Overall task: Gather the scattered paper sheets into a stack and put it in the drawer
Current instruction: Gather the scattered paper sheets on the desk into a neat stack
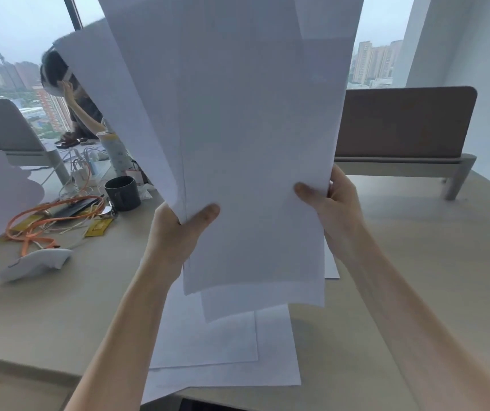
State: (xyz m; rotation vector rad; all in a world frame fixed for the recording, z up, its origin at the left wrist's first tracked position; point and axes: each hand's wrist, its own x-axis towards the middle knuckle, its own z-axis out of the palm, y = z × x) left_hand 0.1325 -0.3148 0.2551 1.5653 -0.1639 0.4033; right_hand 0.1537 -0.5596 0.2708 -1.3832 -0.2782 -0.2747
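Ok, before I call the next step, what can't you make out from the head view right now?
- Drawer: nowhere in the head view, so its place and state are unknown.
- Held sheets: top cut off by the frame edge; edges overlap, so no count. Left hand and right hand show thumbs only; fingers lie behind the paper.
- Sheets on the desk: partly covered by the held sheets and forearms.
- Desk beyond the held paper: blocked.

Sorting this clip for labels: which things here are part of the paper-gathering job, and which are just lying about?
Part of the job:
- held sheets, gripped by left hand and right hand
- loose sheets on the desk
- drawer: not in view

Lying about:
- dark cup
- orange cable
- white device
- desk divider
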